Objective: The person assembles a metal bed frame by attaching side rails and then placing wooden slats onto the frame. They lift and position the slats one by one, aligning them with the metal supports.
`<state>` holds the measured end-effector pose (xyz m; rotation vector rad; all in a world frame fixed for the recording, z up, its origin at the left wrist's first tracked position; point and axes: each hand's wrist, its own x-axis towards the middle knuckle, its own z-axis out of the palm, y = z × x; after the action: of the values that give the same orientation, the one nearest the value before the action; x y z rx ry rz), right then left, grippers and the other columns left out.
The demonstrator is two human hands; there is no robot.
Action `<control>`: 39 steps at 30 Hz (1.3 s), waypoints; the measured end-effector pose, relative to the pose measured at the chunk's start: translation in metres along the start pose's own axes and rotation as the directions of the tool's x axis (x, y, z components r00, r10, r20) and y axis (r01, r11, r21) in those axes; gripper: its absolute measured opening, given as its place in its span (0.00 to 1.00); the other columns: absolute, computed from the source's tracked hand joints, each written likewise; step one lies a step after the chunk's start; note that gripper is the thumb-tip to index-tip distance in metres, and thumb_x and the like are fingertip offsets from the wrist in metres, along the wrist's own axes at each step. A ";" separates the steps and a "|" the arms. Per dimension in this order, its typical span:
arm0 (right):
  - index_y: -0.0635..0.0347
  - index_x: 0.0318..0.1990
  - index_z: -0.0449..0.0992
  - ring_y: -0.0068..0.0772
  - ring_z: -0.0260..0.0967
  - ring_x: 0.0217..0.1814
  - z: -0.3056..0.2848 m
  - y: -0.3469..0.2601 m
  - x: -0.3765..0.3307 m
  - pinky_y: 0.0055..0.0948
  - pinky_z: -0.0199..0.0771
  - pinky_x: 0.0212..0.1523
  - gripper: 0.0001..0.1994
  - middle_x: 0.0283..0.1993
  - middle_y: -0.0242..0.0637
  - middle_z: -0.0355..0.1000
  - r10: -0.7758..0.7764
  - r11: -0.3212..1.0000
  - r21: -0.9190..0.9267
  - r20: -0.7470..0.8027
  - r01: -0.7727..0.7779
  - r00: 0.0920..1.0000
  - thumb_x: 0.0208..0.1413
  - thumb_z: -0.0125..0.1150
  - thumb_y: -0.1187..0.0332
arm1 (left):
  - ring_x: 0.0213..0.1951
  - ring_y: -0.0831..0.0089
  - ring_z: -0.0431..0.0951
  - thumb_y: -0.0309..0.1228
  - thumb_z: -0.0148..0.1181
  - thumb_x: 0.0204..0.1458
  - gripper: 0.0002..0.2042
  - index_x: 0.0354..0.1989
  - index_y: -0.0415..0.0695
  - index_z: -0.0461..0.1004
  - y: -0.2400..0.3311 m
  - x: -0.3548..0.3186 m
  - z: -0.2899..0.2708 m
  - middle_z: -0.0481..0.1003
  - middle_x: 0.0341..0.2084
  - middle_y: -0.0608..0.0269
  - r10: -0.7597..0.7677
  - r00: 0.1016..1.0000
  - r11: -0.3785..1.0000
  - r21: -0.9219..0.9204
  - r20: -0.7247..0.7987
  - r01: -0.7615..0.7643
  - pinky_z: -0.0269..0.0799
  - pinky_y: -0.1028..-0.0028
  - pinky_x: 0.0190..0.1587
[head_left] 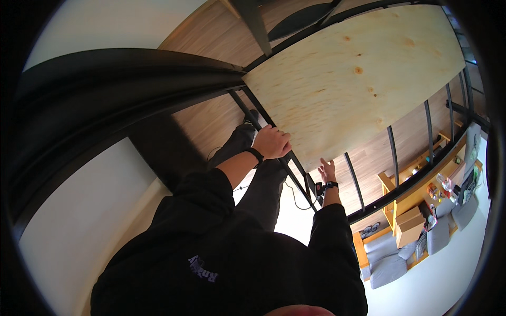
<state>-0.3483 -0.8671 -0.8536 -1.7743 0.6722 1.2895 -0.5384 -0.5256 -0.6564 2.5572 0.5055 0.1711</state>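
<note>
While plywood [358,79] overlaps slats [393,152], a carton [409,227] sits beyond.

Left hand [272,143] curled (back upward), right hand [328,170] with fingers [323,163] parted, both forearms [235,168] extended.

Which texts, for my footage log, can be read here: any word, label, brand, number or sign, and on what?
Black top: small pale lettering on it; I won't copy its wording.
Cardboard box and small items in the background: any print is too small to read.
Plywood board: no lettering visible, only knots and grain.
</note>
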 end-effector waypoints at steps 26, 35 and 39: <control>0.52 0.70 0.61 0.38 0.72 0.61 -0.017 0.029 0.033 0.47 0.87 0.46 0.36 0.62 0.37 0.71 -0.193 0.966 -0.160 0.083 0.205 0.978 0.58 0.74 0.61 | 0.21 0.65 0.74 0.32 0.63 0.44 0.05 0.21 0.52 0.73 -0.017 0.013 -0.003 0.71 0.14 0.69 -0.038 0.993 0.998 0.062 0.110 0.031 0.67 0.65 0.28; 0.49 0.75 0.54 0.43 0.74 0.56 -0.031 0.042 0.047 0.51 0.90 0.42 0.42 0.61 0.41 0.69 -0.179 0.958 -0.212 0.086 0.193 0.980 0.57 0.75 0.62 | 0.22 0.66 0.72 0.33 0.62 0.45 0.06 0.20 0.52 0.71 -0.032 0.015 -0.008 0.70 0.14 0.68 -0.001 0.997 0.999 0.051 0.073 -0.003 0.65 0.66 0.30; 0.52 0.71 0.58 0.39 0.77 0.46 -0.034 0.040 0.048 0.43 0.91 0.36 0.37 0.52 0.41 0.72 -0.133 0.946 -0.288 0.073 0.148 0.988 0.59 0.73 0.62 | 0.19 0.66 0.72 0.33 0.62 0.43 0.07 0.19 0.51 0.69 -0.035 0.017 -0.005 0.69 0.13 0.70 0.042 0.999 0.997 0.069 0.025 -0.043 0.64 0.67 0.29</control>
<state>-0.3474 -0.9145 -0.9069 -1.9779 0.3280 1.3870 -0.5350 -0.4890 -0.6704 2.6361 0.4557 0.1404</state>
